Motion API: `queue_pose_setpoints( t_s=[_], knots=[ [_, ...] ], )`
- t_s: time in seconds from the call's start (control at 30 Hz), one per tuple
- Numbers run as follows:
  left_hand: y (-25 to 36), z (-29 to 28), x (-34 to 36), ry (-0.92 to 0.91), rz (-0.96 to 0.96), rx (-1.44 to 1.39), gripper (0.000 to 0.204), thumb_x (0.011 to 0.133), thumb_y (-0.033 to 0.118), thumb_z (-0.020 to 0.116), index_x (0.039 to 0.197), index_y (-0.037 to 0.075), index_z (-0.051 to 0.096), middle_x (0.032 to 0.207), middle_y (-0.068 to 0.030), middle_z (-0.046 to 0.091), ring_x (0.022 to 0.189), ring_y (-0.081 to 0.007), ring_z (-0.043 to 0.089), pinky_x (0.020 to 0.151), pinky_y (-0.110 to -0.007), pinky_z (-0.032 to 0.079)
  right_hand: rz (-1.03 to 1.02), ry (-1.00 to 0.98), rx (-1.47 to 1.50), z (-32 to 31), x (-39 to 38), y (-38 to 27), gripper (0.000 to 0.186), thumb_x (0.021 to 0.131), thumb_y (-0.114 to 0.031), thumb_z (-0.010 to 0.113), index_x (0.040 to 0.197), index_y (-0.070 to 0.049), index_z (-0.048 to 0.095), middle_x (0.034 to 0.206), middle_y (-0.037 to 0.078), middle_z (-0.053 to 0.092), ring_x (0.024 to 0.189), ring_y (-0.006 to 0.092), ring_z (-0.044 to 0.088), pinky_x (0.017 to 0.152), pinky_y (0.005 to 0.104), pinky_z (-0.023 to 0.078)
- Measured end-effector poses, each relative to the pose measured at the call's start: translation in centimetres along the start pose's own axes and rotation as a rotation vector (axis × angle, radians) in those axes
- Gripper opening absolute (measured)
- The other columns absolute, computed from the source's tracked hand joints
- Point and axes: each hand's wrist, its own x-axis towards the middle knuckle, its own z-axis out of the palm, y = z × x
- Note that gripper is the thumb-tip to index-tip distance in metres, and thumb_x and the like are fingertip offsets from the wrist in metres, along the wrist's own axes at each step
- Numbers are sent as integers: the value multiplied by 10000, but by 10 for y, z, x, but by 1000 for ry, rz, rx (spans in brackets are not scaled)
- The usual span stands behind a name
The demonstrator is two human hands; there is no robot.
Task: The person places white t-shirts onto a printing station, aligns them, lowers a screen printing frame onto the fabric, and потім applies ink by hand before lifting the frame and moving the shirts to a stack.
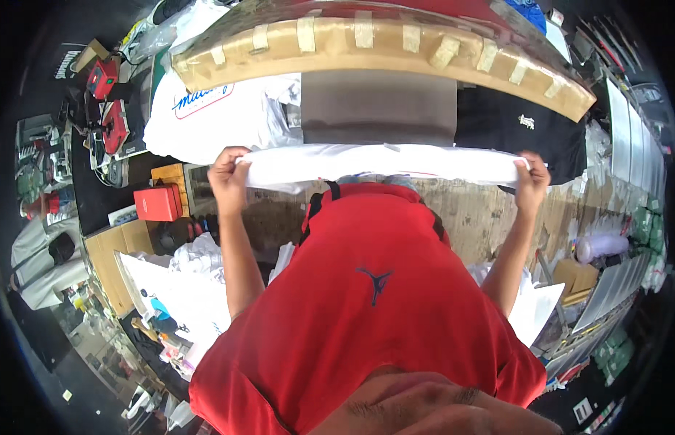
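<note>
White cloth (381, 161) pulled out wide between two hands, at the near edge of the grey board (379, 109).
We'd call the step stretching and straightening; the next move, we judge, calls for level hands and an even pull so the edge doesn't sag. Left hand (230, 177) pinches the cloth's left end, thumb against fingers; right hand (532, 185) pinches the right end likewise. We can't tell if the cloth touches the board. White shirt (207, 130) lies left of the board, black shirt (526, 138) right of it. Containers: red case (157, 204), well left of the board and nearer us, looks closed, contents hidden; cardboard box (120, 254), farther left and nearer still, we can't see inside.
</note>
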Motion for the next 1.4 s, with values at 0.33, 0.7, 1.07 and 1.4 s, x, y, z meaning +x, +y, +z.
queue_pose_setpoints(
  t_s=[0.33,0.7,1.07,1.4],
  knots=[
    [-142,100,242,36,-347,-133,451,871,108,630,1300,1,543,1288,-121,579,1147,-209,536,982,-343,422,28,89,-114,124,219,103,299,879,-121,638,1146,12,620,1080,114,675,1011,226,615,920,364,462],
    [-179,121,245,11,-264,171,495,883,272,596,1317,42,536,1325,-140,550,1189,-264,512,1002,-391,410,57,136,-488,144,220,142,321,880,-192,621,1159,-33,624,1116,139,657,1049,270,595,945,392,448],
    [-114,272,139,-359,322,823,565,895,437,562,1334,83,530,1362,-159,521,1230,-319,488,1022,-440,398,-389,-193,-591,330,119,78,345,882,-263,605,1172,-77,628,1152,164,639,1087,315,574,971,419,433],
    [-107,231,128,-381,173,864,667,908,601,484,1367,117,503,1387,-194,494,1290,-374,440,1068,-498,341,-96,-235,-810,273,96,52,566,894,-476,565,1333,-119,547,1390,170,495,1325,352,397,1121,477,283]
  ],
)
